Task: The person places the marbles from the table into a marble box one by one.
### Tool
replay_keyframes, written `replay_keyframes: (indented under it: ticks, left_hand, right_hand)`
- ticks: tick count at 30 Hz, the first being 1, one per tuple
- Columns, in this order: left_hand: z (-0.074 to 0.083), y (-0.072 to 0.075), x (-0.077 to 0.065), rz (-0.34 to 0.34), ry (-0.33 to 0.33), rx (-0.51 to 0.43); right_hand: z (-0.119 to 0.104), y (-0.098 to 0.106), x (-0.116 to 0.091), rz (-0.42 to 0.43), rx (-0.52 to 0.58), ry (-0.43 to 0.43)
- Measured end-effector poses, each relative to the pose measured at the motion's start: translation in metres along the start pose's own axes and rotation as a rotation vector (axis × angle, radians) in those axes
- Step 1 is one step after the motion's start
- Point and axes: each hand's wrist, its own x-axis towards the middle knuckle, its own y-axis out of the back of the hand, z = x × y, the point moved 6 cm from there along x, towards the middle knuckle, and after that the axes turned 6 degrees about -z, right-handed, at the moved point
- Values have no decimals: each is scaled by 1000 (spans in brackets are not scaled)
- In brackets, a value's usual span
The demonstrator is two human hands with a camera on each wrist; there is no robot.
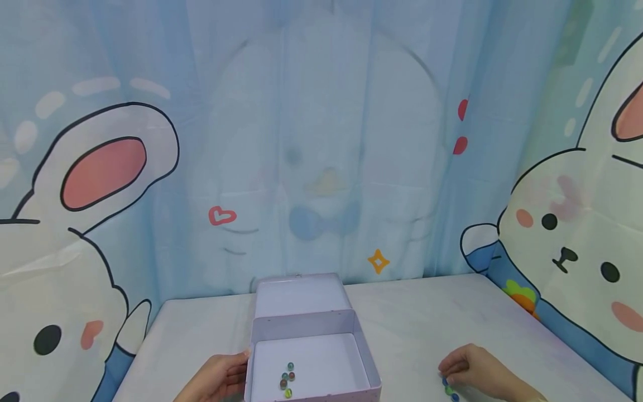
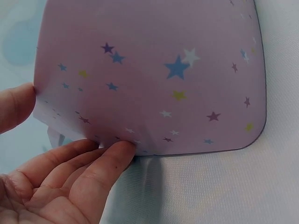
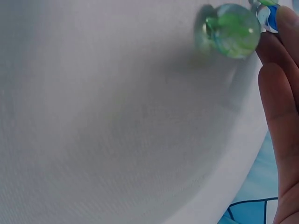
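A pale lilac box [image 1: 365,357] with its lid [image 1: 303,293] open at the back stands on the table. Several glass marbles [image 1: 283,384] lie inside, toward its left. My left hand [image 1: 219,375] holds the box's left side; in the left wrist view, the thumb [image 2: 16,106] and fingers [image 2: 105,170] meet edges of its star-printed outside. On the table to the right, my right hand [image 1: 479,371] is down at a short row of marbles. Its fingertips [image 3: 287,21] pinch a blue-and-white marble [image 3: 267,19]. Closer to the camera sits a clear green marble [image 3: 236,31].
A white cloth covers the table [image 1: 407,318]. Behind it hangs a light blue curtain [image 1: 321,139] printed with white rabbits, its folds meeting the table's back edge. The raised lid lies between the box and the curtain.
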Motion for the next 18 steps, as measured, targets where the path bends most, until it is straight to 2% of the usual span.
replay_keyframes:
  ticks: [6, 12, 18]
  left_hand:
    - [0, 0, 0, 3, -2, 2]
    - [-1, 0, 0, 4, -5, -4]
    - [0, 0, 1, 24, 1, -2]
  right_hand:
    - [-3, 0, 0, 6, -9, -11]
    - [-1, 3, 1, -20, 27, 53]
    - [-4, 11, 2, 0, 72, 114]
